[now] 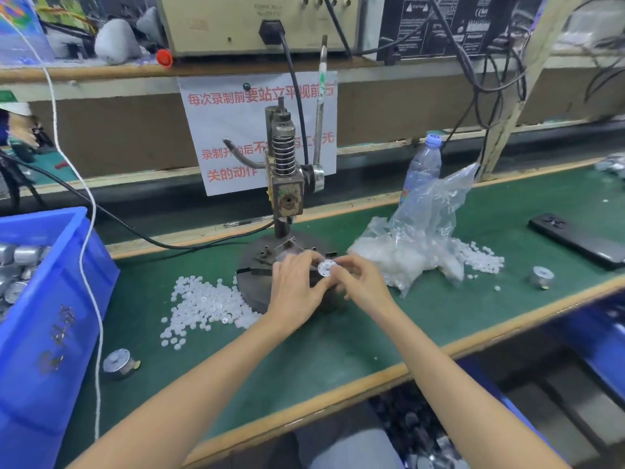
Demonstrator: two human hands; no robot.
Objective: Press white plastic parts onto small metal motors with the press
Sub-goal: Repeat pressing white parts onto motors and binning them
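- The motor (326,267) is held above the front of the round base (252,265) of the press (286,194), between the two hands, with its silver face turned up toward the camera.
- The left hand (297,286) has its fingers curled around the body of the motor from the left side. The right hand (360,282) pinches with curled fingers at the right edge of the motor.
- I judge the step in hand to be seating a white part on the motor before it goes under the ram.
- To do this well, keep the motor face level, put the part straight over the centre so it does not tilt, then place the motor exactly below the ram. Take both hands away from the base before pulling the lever (318,130).
- The white plastic parts (206,306) lie loose on the counter (338,343) just left of the base. More of them spill from the clear bag (422,225) on the right.
- Motors wait in the blue bin (50,299) at the left, which is cut off by the picture edge.
- The fingertips cover the spot, so I cannot tell if a white part already sits on the shaft; it seems that something pale is there.
- The hands hide the front of the base, and the nest for the motor is not clearly visible.
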